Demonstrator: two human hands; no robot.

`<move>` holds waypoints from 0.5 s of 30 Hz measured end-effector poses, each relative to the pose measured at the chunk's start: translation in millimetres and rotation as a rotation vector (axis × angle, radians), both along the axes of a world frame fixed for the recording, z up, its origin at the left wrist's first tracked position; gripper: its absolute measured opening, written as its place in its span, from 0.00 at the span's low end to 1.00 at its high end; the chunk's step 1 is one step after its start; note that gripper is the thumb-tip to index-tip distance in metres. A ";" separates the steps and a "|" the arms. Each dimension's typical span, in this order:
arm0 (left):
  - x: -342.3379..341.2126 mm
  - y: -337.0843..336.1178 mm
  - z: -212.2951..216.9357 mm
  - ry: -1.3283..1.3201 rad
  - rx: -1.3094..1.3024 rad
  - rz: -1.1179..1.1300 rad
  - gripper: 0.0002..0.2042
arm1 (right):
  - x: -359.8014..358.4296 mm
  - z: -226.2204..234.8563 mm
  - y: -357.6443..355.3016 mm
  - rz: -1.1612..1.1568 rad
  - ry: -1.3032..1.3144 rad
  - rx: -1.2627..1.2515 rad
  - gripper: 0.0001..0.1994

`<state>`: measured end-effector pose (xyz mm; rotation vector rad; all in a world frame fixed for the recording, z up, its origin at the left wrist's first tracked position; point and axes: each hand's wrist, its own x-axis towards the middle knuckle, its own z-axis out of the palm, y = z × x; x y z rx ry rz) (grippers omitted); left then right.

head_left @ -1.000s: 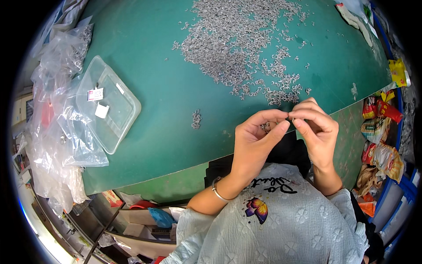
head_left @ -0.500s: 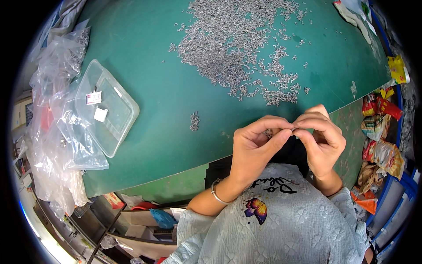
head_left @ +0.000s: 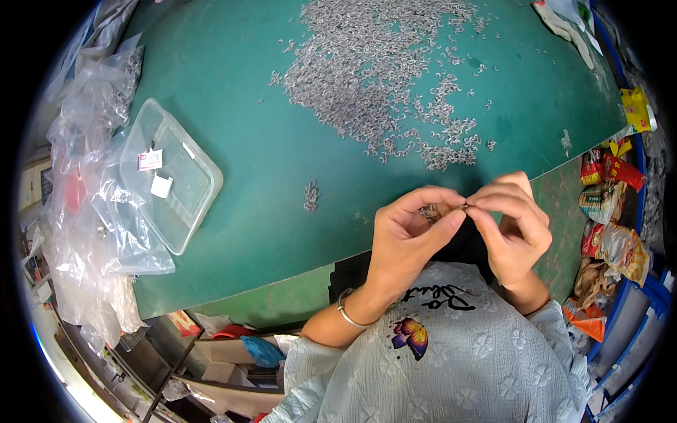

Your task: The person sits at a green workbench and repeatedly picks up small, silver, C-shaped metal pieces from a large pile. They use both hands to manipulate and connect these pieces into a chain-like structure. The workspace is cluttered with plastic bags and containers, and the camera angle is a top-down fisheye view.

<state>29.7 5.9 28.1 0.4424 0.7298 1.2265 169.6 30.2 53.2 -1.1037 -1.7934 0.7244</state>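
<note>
Over the near edge of the green table (head_left: 247,233), my hands meet fingertip to fingertip. My left hand (head_left: 402,243) pinches a small curved metal piece (head_left: 465,206) between thumb and forefinger. More grey metal pieces (head_left: 428,211) show in the hollow behind those fingers. My right hand (head_left: 518,233) has its thumb and forefinger closed on the same spot; the fingertips mostly cover the piece. Beyond my hands spreads a large pile of small crescent-shaped metal pieces (head_left: 367,77). A small separate cluster of such pieces (head_left: 311,197) lies left of my left hand.
A clear plastic box (head_left: 204,183), holding a white block (head_left: 161,187) and a small labelled packet (head_left: 150,160), stands on the left. Clear plastic bags (head_left: 92,211) hang over the left edge. A pale glove (head_left: 564,28) lies far right. Colourful packages (head_left: 620,247) sit beyond the right edge.
My right hand has shifted slightly left and down, and the meeting fingertips have moved a little left. My left hand is almost where it was, still pinching.
</note>
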 end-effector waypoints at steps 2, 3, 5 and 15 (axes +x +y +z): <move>-1.5 -0.6 -7.6 -0.059 -0.092 -0.045 0.06 | 2.3 -1.0 2.7 0.023 -0.042 0.050 0.06; -2.4 -0.3 -10.1 -0.090 -0.137 -0.070 0.06 | 4.8 -3.8 4.3 0.028 -0.022 0.038 0.06; -3.2 3.2 -10.0 -0.241 -0.211 -0.054 0.06 | 10.8 -11.9 7.4 -0.075 0.008 -0.053 0.04; -0.7 2.6 -11.0 -0.251 -0.159 -0.043 0.07 | 14.4 -4.4 9.0 0.067 0.020 -0.151 0.10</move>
